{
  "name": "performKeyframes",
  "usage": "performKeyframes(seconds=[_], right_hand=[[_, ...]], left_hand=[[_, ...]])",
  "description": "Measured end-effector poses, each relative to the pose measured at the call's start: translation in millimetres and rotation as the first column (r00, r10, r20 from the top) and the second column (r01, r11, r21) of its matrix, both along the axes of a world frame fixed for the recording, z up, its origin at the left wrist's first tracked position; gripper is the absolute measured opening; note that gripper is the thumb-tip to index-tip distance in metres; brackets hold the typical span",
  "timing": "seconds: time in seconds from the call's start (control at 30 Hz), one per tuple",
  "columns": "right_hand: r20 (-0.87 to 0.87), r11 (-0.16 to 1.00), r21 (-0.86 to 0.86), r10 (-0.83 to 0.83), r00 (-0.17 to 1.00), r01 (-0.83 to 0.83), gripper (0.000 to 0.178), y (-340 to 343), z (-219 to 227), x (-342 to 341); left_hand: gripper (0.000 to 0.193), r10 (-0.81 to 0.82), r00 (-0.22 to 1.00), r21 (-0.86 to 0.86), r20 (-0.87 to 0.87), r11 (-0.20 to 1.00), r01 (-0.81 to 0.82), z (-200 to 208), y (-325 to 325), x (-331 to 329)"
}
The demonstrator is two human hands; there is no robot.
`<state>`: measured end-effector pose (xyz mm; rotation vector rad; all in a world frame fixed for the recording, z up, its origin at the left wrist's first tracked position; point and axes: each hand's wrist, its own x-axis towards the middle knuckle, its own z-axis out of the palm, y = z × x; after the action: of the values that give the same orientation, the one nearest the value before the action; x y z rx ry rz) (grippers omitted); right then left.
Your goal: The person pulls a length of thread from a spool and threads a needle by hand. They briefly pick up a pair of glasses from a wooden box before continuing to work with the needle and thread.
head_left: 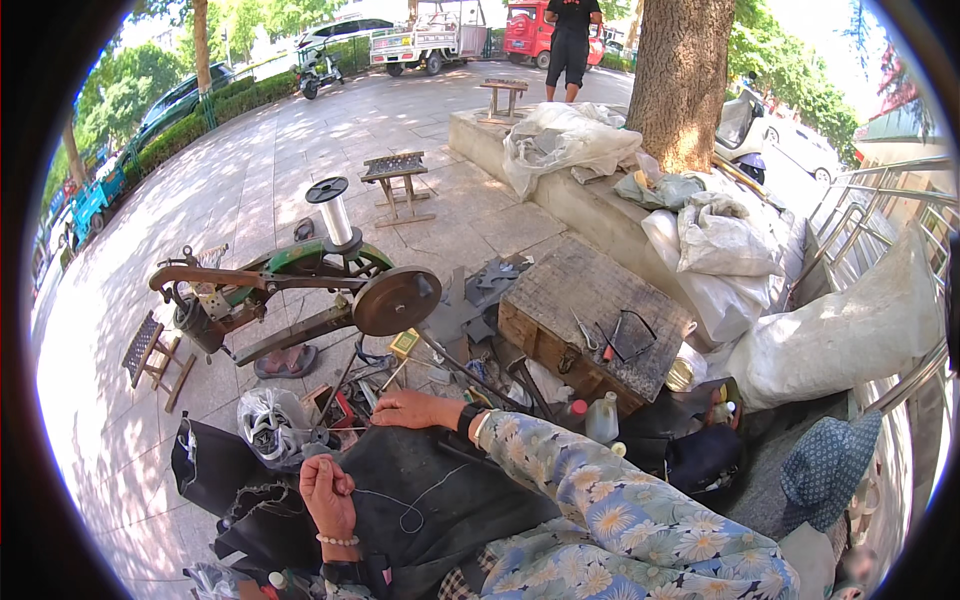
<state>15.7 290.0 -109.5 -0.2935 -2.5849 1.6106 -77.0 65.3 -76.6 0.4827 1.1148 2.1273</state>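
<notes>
Machine point(300, 283) parts stand beyond the cloth, apart from both hands, so the handling is best done low over the cloth point(470, 520), which spreads dark and broad before the person and lets a pale strand show up well. The loose, flowered sleeve point(600, 480) reaches across from the right and seems the likeliest thing to snag; lifting that elbow a little should leave the line free. The right hand point(415, 410) is palm down at the cloth's far edge, near the tools point(345, 385), its fingers bent; whether they grip anything cannot be told. The left hand point(328, 492) is raised at the cloth's left side, fingers curled together and apparently pinching the thread point(440, 482). A firm pinch there with a gentle, even pull would probably serve better than a jerk, since the small loop could tighten into a knot; opening it first, and steering the strand clear of the tools, would help. The thread itself looks thin, whitish and slack: it runs over the cloth from the left fist, curls once, then slants away toward the sleeve, where its far end is hard to make out.
</notes>
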Motion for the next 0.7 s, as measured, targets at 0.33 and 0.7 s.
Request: performKeyframes(seconds=[0.33, 0.7], right_hand=[[-0.036, 1.0, 0.01, -0.01, 0.999, 0.011, 0.048, 3.2, -13.4, -3.3], [-0.059, 0.998, 0.051, -0.021, 0.998, 0.024, 0.042, -6.8, -1.9, -8.1]], left_hand=[[0.008, 0.002, 1.0, -0.007, -0.008, 1.0, -0.003, -1.4, -0.1, 0.3], [0.006, 0.066, 0.998, -0.02, 0.019, 0.998, -0.066, 7.1, -6.8, 2.2]])
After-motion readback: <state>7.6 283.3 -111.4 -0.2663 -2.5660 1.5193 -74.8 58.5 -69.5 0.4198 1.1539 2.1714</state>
